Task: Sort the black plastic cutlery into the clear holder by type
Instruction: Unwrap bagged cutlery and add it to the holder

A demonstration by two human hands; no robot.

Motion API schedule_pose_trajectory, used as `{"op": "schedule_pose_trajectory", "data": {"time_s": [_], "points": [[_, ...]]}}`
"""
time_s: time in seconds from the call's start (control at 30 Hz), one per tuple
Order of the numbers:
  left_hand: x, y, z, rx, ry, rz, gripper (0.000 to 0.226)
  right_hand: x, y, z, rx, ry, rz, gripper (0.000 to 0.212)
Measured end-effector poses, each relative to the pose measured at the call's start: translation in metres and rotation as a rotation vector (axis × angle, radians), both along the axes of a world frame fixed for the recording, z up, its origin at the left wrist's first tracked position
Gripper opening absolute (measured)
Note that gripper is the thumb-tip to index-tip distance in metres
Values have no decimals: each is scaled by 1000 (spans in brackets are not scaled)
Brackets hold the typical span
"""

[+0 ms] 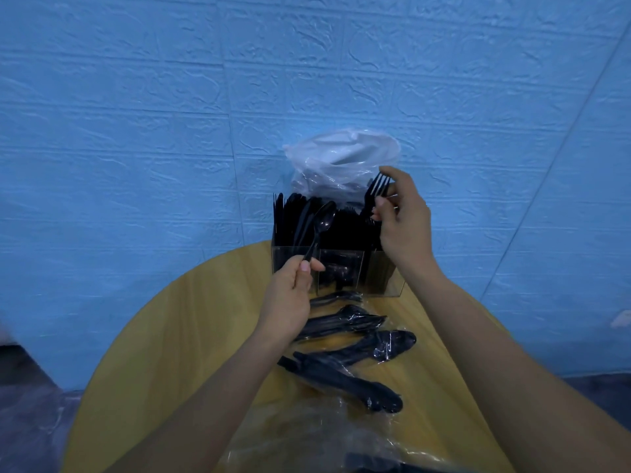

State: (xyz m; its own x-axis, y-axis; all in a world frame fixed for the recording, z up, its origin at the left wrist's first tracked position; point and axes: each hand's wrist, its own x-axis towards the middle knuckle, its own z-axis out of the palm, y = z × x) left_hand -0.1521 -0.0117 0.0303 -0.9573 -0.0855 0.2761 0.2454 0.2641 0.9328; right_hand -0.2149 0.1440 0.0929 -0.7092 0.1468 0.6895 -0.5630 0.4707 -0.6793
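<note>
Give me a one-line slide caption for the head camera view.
Left hand holds a spoon, right hand a fork, above the clear holder.

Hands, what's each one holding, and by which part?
Left hand pinches a spoon by its handle end; right hand holds a fork just below the prongs.

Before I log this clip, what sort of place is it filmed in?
Probably a staged indoor recording corner, not a real kitchen or cafe. A small round wooden table stands against a blue brick-pattern wall covering, and it bears only a clear holder, black cutlery and a plastic bag.
</note>
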Motion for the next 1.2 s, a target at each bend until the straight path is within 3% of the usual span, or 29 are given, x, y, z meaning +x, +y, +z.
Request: {"op": "schedule_pose_trajectory", "data": {"time_s": [0.27, 0.47, 0.67, 0.77, 0.93, 1.07, 1.2], "points": [[-3, -4, -2, -57, 31, 0, 29, -8, -14, -30, 224, -13, 28, 30], [-3, -8, -3, -79, 35, 19, 29, -13, -12, -20, 167, -13, -1, 28], [-1, -3, -2, -95, 37, 10, 28, -19, -6, -44, 554, 39, -219, 19], [-1, -1, -2, -95, 26, 3, 28, -8, -6, -33, 393, 61, -164, 14], [-2, 12, -2, -344, 105, 13, 30, 18, -6, -6, -17, -366, 98, 31], [3, 31, 0, -555, 253, -14, 32, 18, 11, 3, -246, -444, 60, 23], [-5, 44, -2, -588, 274, -116, 39, 23, 39, 14, -362, -481, 107, 9]]}}
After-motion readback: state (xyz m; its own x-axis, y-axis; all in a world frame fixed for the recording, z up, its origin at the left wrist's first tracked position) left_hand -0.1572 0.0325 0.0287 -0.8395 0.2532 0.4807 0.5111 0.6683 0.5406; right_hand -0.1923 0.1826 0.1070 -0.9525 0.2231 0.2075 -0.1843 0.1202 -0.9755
